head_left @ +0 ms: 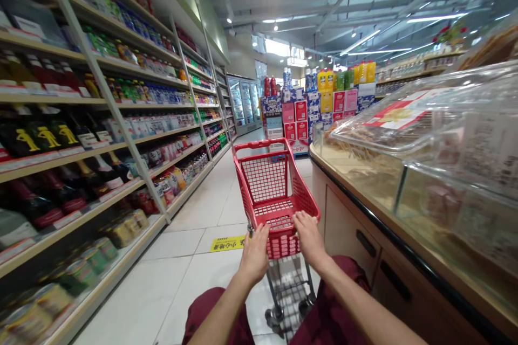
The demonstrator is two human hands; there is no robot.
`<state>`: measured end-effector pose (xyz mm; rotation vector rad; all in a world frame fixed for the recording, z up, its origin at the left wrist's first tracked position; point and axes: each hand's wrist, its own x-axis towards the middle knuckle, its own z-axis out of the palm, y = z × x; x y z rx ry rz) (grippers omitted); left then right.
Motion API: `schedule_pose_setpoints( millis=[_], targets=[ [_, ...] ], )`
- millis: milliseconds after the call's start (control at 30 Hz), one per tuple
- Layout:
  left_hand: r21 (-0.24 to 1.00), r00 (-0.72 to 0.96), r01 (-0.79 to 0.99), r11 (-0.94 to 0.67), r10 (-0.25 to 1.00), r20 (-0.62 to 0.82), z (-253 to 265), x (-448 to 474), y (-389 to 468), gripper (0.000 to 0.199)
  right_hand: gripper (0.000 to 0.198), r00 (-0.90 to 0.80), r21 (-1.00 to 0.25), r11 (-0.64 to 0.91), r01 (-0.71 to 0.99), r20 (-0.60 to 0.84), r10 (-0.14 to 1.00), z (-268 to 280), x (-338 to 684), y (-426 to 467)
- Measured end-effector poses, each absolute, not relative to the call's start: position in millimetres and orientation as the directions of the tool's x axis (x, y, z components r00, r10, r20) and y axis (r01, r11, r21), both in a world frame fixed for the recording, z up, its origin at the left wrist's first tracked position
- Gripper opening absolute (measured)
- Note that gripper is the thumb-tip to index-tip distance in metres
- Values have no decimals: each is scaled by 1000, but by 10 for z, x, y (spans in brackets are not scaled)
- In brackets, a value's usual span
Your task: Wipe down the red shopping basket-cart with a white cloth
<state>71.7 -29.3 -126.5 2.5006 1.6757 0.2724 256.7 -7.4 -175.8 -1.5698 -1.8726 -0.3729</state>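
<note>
A small red plastic shopping cart [299, 194] with lattice walls stands in the aisle in front of me. My left hand [254, 253] is closed over the left end of its near rim. On the right end of that same rim rests my right hand [311, 238], its fingers curled over the edge. The thumbs and the undersides of both hands are partly hidden. I see nothing lying in the basket. Grey legs and black wheels [275, 314] show below it, between my knees.
Tall shelves [133, 210] of bottles and cans line the left. Close on the right runs a glass-edged counter [364, 183] holding clear plastic food packs [404, 113]. Stacked drink boxes [300, 111] stand ahead, with glass-door fridges [245, 99] beyond. A yellow sticker [227, 243] marks the floor.
</note>
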Motion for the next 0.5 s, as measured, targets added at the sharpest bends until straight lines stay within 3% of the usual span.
schedule_pose_setpoints(
  millis=[133,333,500],
  targets=[
    [169,361,914,-370,929,81,-1243,682,-304,73,45,-217,-154,404,901,647,731,-1794,2288,-98],
    [172,357,911,-374,926,120,-1301,631,-292,74,47,-36,-196,209,958,642,766,-1752,2899,-96],
    [155,360,914,-376,925,118,-1305,672,-286,74,48,-147,-173,351,920,679,719,-1822,2440,-117]
  ],
)
